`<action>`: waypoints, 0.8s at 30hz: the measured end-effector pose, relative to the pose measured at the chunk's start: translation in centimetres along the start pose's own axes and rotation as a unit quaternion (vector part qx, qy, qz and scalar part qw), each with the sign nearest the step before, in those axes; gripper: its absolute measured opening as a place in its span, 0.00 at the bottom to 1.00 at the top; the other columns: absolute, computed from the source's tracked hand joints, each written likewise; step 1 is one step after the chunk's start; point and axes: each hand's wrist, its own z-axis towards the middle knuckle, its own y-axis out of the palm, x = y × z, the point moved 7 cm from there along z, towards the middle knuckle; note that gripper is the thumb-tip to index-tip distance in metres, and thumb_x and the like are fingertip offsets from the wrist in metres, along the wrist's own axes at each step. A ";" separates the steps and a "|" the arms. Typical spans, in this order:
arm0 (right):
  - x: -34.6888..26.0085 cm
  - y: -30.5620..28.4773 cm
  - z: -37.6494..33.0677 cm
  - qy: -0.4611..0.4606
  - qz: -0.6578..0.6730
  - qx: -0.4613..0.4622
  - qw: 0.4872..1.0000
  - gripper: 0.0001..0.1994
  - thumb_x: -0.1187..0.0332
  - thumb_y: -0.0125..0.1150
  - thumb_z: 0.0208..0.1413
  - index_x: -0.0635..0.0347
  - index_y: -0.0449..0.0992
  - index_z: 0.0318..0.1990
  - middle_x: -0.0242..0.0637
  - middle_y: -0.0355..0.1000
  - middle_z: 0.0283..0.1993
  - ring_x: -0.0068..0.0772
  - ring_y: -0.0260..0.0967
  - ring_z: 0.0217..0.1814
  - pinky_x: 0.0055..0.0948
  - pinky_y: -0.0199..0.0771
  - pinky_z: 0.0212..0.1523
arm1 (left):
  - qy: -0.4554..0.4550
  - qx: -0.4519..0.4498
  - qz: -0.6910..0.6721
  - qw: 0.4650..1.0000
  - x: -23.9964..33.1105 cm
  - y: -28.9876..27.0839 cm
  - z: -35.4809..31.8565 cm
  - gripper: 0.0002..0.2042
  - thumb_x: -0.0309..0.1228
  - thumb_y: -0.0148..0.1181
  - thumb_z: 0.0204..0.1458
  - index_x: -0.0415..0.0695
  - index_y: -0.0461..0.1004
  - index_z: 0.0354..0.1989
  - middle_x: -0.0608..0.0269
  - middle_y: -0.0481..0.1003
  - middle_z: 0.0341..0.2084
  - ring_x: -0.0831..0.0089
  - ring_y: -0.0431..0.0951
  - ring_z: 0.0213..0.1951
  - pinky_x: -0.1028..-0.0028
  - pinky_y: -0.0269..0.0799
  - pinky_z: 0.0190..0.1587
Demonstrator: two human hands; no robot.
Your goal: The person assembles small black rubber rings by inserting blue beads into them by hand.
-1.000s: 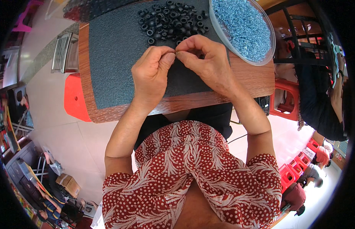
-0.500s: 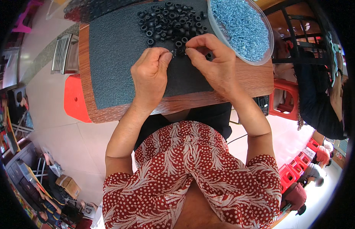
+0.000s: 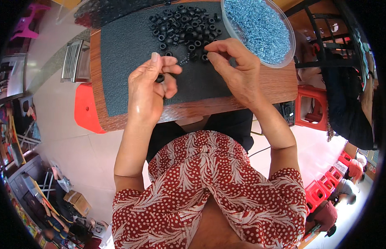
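My left hand (image 3: 149,83) is raised over the dark mat, its thumb and fingers partly spread, with a black ring-shaped piece (image 3: 160,78) lodged among the curled lower fingers. My right hand (image 3: 238,68) has thumb and index drawn close beside the pile; whatever they pinch is too small to make out. A black ring-shaped piece (image 3: 204,57) shows right by these fingertips, and I cannot tell whether they touch it. Between my hands lie several tiny clear pieces (image 3: 183,60) on the mat. Beyond them spreads a heap of black hollow pieces (image 3: 186,25).
A round clear tub (image 3: 293,47) full of small bluish clear pieces stands at the right of the wooden table (image 3: 276,85). The dark textured mat (image 3: 118,62) covers much of the tabletop. Red stools (image 3: 86,110) flank the table. Other people sit at the far lower right.
My left hand has drawn back leftward from the right one and its fingers have opened out, revealing the black piece. My right hand has hardly moved.
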 end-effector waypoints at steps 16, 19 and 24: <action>-0.2 -0.3 -1.5 0.067 0.103 -0.004 0.992 0.07 0.77 0.58 0.49 0.63 0.76 0.37 0.32 0.71 0.33 0.18 0.66 0.34 0.19 0.67 0.35 | -0.046 -0.159 -0.105 0.981 -1.6 2.3 -1.5 0.17 0.26 0.49 0.55 0.26 0.63 0.50 0.38 0.70 0.43 0.59 0.75 0.41 0.68 0.73 0.41; -0.3 -0.2 -1.7 0.066 0.109 -0.007 0.992 0.08 0.77 0.57 0.49 0.63 0.75 0.38 0.32 0.71 0.33 0.18 0.65 0.33 0.18 0.66 0.35 | -0.050 -0.162 -0.125 0.978 -2.0 2.1 -1.4 0.15 0.29 0.48 0.57 0.29 0.65 0.47 0.41 0.73 0.38 0.64 0.77 0.34 0.72 0.74 0.32; -0.4 0.3 -2.0 0.100 0.159 -0.018 0.982 0.07 0.77 0.57 0.50 0.65 0.75 0.37 0.32 0.71 0.33 0.17 0.66 0.34 0.18 0.67 0.35 | -0.055 -0.176 -0.171 0.968 -2.8 2.5 -1.4 0.13 0.32 0.48 0.58 0.32 0.66 0.44 0.45 0.75 0.33 0.70 0.77 0.28 0.75 0.71 0.25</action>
